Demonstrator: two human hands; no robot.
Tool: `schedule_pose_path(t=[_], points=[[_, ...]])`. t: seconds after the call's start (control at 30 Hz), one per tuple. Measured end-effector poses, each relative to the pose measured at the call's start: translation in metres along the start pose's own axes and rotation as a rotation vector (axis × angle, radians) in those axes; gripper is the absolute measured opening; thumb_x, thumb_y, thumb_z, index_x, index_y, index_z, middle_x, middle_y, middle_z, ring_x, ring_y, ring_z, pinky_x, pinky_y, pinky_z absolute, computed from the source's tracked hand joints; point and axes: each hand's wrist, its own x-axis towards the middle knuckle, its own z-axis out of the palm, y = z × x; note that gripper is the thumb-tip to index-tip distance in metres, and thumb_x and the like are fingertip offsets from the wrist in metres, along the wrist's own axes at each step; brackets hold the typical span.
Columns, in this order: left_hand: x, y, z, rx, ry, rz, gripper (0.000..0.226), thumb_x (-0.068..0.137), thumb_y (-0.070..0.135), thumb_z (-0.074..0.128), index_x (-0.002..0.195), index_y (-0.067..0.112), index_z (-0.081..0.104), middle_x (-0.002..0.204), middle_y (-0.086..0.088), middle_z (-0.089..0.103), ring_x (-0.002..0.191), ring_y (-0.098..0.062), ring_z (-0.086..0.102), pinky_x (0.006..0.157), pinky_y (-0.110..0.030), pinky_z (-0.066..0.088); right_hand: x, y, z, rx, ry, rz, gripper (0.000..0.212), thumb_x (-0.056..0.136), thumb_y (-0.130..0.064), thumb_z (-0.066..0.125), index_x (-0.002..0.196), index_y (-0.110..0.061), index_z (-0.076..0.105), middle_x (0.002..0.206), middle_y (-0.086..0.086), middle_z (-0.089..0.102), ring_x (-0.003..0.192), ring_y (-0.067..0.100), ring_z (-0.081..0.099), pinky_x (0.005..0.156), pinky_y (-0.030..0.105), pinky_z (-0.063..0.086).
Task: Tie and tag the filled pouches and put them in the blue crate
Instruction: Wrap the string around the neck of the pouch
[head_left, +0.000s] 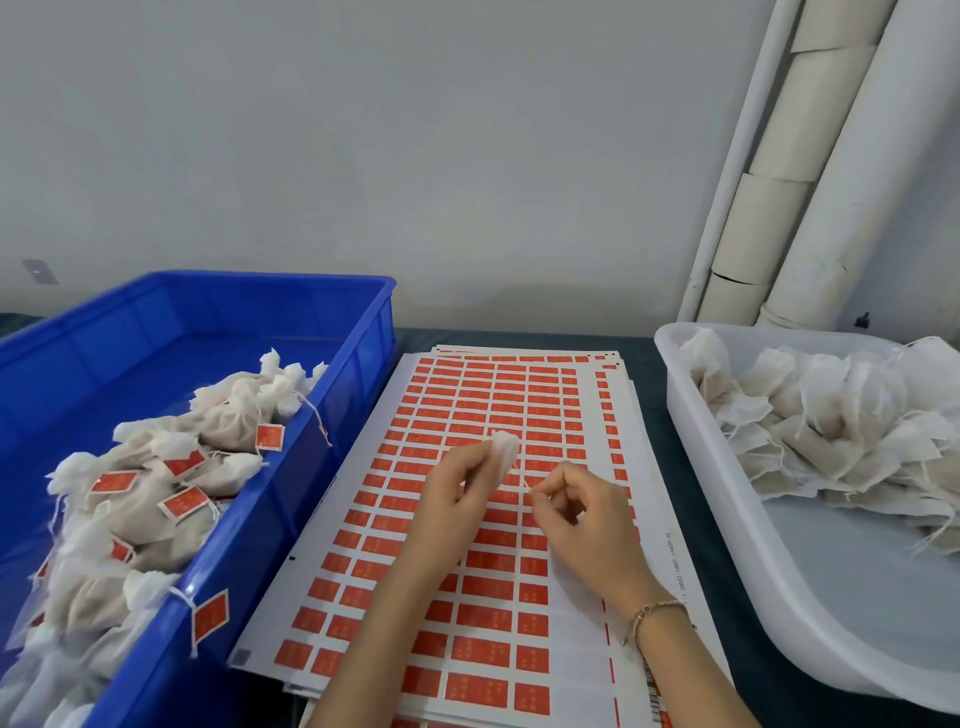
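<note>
My left hand (454, 491) grips a small white filled pouch (505, 449) above a sheet of red sticker tags (483, 519). Beside it, my right hand (576, 512) pinches the pouch's thin white string (527, 486) between curled fingers. The blue crate (291, 499) stands at the left and holds several tied pouches (156, 499) with red tags. One tagged pouch string hangs over the crate's near wall.
A white tub (727, 493) at the right holds a heap of untied pouches (841, 421). Several tag sheets are stacked on the dark table between the two containers. White pipes run up the wall at the back right.
</note>
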Motion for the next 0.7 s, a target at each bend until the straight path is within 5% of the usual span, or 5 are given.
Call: schedule_pose_path(t=[0.13,0.4,0.6,0.7], points=[[-0.001,-0.007,0.005,0.255,-0.028,0.157,0.032,0.093,0.008,0.060,0.115,0.032,0.063,0.110,0.031,0.055,0.108,0.013,0.051,0.091,-0.004,0.041,0.000,-0.004,0.001,0.077,-0.011,0.000,0.022,0.086,-0.014,0.067,0.073,-0.030,0.060,0.070,-0.016,0.063,0.070,0.005,0.061,0.063,0.009,0.048],[-0.001,-0.010,0.011,0.397,-0.133,0.307,0.023,0.092,0.008,0.061,0.107,0.020,0.073,0.107,0.011,0.067,0.105,-0.004,0.056,0.090,-0.016,0.048,-0.005,-0.010,0.002,0.140,0.006,-0.036,0.021,0.088,-0.016,0.066,0.078,-0.034,0.061,0.074,-0.018,0.064,0.074,0.005,0.063,0.062,0.009,0.049],[-0.001,0.003,0.013,-0.019,-0.042,-0.029,0.020,0.098,0.028,0.047,0.093,0.027,0.067,0.082,0.019,0.066,0.082,-0.001,0.062,0.071,-0.011,0.049,-0.005,-0.016,-0.001,0.277,0.149,0.034,0.002,0.089,-0.035,0.062,0.089,-0.034,0.063,0.089,-0.023,0.066,0.089,0.001,0.063,0.069,0.008,0.049],[0.001,0.004,0.010,-0.161,0.003,-0.251,0.020,0.095,0.041,0.047,0.096,0.034,0.066,0.090,0.023,0.065,0.093,-0.003,0.061,0.079,-0.014,0.051,-0.001,-0.013,-0.001,0.256,0.183,0.157,0.007,0.091,-0.032,0.060,0.095,-0.038,0.059,0.093,-0.028,0.063,0.091,-0.005,0.058,0.065,0.002,0.044]])
